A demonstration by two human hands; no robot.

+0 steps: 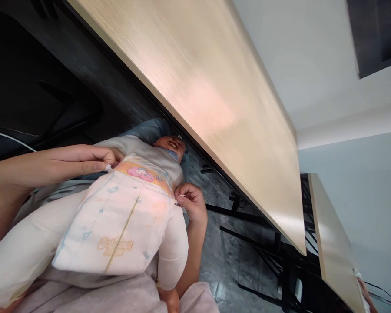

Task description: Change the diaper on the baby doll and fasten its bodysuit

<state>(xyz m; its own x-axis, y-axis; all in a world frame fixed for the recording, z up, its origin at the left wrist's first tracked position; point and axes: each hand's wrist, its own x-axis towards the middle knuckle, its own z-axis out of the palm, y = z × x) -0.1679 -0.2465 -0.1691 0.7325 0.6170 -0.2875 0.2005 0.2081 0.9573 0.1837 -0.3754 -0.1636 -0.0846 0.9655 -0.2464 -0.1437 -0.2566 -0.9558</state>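
A baby doll [140, 145] in a grey top and white leggings lies on its back across my lap, head away from me. Over its front and between its legs spreads a white diaper [117, 226] with an orange, cartoon-printed waistband. At the left edge of the waistband, my left hand [97, 163] pinches a small white diaper tab [108, 168] between thumb and fingers. On the other side, my right hand [192, 200] has thumb and fingers closed on another thin white tab [180, 198]. The doll's back and the diaper's rear part are hidden.
A long light-wood table [215, 100] runs diagonally just beyond the doll's head, its edge close to it. Black metal table legs [247, 217] stand at right above the grey floor [218, 265]. A second table [332, 234] is farther right. A black chair [35, 82] is at left.
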